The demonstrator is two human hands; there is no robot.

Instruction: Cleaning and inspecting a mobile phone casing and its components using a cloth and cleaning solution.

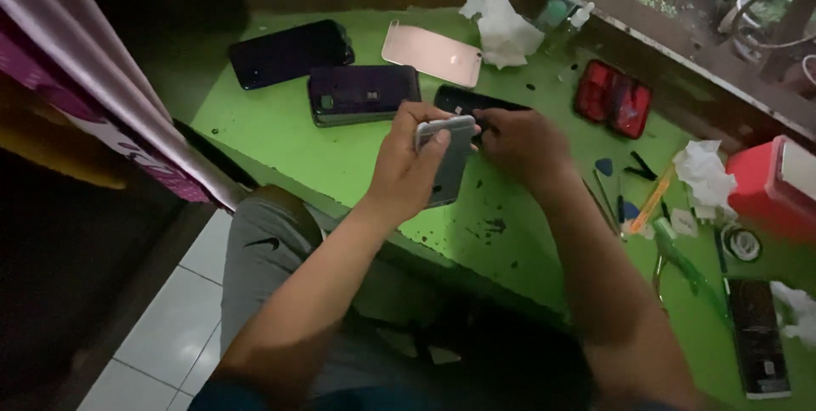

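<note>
Holding silver phone (pixel 448 162) in our left hand (pixel 408 169) | right hand (pixel 520 146) pinching its far edge, grip unclear | green mat (pixel 340 164) | pink phone (pixel 432 53) far.

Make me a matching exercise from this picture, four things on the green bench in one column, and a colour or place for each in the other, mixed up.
1. phone back cover
2. open tool case
3. crumpled tissue
4. silver phone

A. red
B. held in the left hand
C. rose gold
D. white, at the far edge

Pairs: 1-C, 2-A, 3-D, 4-B
</note>
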